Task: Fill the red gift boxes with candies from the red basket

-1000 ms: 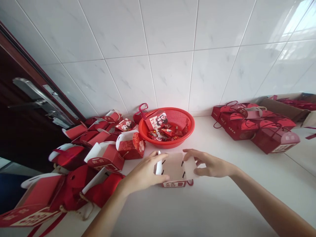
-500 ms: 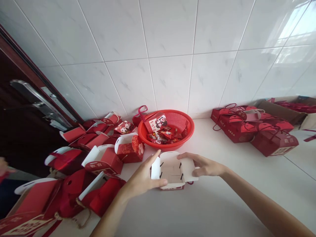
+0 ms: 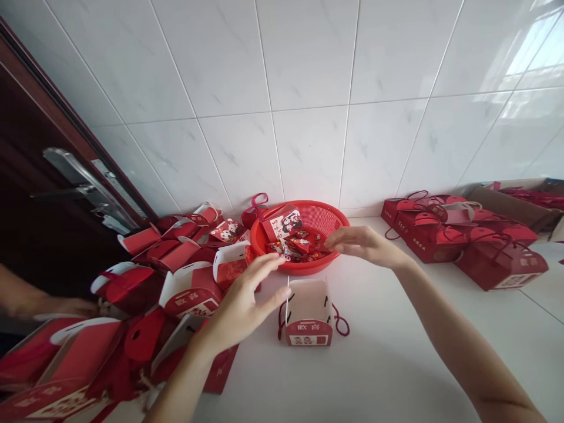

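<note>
A small red and white gift box (image 3: 308, 332) stands upright on the white countertop, its top open and a dark red cord loop out at each side. My left hand (image 3: 244, 302) is beside the box's left edge, thumb and fingers spread and holding nothing; whether the thumb touches the wall I cannot tell. Over the right rim of the red plastic basket (image 3: 324, 212) reaches my right hand (image 3: 365, 244), fingers stretched toward the wrapped candies (image 3: 302, 244) inside, with nothing seen in it. A printed panda box (image 3: 284, 223) leans in the basket.
Many red gift boxes (image 3: 191, 291) crowd the left side, several with lids open. Another person's hand (image 3: 66, 305) is among them. More red boxes (image 3: 440, 226) stand at the right, before a cardboard carton (image 3: 506, 200). A tiled wall (image 3: 308, 141) closes the back.
Both my hands have let go of the gift box. The right hand has moved up to the basket, the left slightly away. The other person's hand has come in further at the left.
</note>
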{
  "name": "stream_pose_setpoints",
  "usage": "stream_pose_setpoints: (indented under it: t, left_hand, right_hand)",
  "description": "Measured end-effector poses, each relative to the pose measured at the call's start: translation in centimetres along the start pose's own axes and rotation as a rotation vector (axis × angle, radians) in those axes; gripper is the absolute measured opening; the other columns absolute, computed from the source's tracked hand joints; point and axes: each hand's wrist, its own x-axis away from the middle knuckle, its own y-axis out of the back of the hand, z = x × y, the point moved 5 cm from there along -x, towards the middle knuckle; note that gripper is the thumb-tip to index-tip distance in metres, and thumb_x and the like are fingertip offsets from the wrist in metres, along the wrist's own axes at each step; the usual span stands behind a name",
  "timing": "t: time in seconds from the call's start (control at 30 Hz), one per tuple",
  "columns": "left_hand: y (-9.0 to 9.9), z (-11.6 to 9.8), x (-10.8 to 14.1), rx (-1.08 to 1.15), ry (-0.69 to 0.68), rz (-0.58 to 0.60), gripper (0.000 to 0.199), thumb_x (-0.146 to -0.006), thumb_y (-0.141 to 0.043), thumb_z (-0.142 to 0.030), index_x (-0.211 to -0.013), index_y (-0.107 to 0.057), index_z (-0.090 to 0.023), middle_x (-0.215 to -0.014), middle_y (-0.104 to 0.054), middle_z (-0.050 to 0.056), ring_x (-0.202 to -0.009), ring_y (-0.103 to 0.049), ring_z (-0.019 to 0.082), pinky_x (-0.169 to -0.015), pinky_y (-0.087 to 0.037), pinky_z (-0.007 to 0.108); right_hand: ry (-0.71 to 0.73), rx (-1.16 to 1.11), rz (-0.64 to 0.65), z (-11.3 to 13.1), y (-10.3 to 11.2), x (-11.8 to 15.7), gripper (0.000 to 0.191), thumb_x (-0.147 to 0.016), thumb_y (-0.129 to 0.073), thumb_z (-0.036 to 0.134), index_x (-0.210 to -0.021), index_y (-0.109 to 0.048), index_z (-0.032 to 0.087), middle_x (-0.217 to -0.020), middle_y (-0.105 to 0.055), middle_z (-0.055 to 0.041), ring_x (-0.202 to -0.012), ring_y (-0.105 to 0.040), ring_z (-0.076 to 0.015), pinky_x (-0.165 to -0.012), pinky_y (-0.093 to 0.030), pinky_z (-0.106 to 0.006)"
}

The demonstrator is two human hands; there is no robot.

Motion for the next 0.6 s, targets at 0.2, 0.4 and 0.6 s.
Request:
stream_pose_setpoints:
  t: [0.2,0.4,0.6]
  left_hand:
    - [3.9,-1.0,-4.1,-0.230,-0.047,-0.011,0.041,-0.091,-0.053,-0.050,-0.117,-0.072,-0.024,-0.130,-0.068,0.006,-0.122,-0.061,0.027,-0.109,-0.047,0.039]
    - [4.5,2.6,-13.5,-0.619,0.161,0.165,0.036,-0.087,-0.059,-0.030,-0.120,-0.070,-0.021,-0.120,-0.073,0.010,-0.109,-0.067,0.027,-0.098,-0.049,0.034]
    - [1.9,6.6,-19.5,-0.711,0.287,0.215,0.030,-0.072,-0.069,-0.017,-0.102,-0.073,-0.019,-0.117,-0.074,0.015,-0.106,-0.069,0.030,-0.085,-0.052,0.032]
  right_hand:
    - [-0.021,0.043,-0.159,-4.0,-0.5,-3.6,0.026,-0.083,-0.068,0.043,-0.091,-0.070,0.018,-0.092,-0.075,-0.0075,-0.083,-0.071,-0.0221,-0.078,-0.058,-0.038]
    - [-0.006,0.159,-0.104,-6.0,-2.8,-4.8,0.017,-0.085,-0.062,0.032,-0.090,-0.071,0.019,-0.097,-0.074,-0.0074,-0.093,-0.069,-0.0241,-0.082,-0.054,-0.037]
    - [-0.007,0.185,-0.073,-6.2,-2.9,-4.7,0.016,-0.086,-0.060,0.029,-0.090,-0.071,0.019,-0.095,-0.074,-0.0068,-0.086,-0.068,-0.0217,-0.079,-0.052,-0.035]
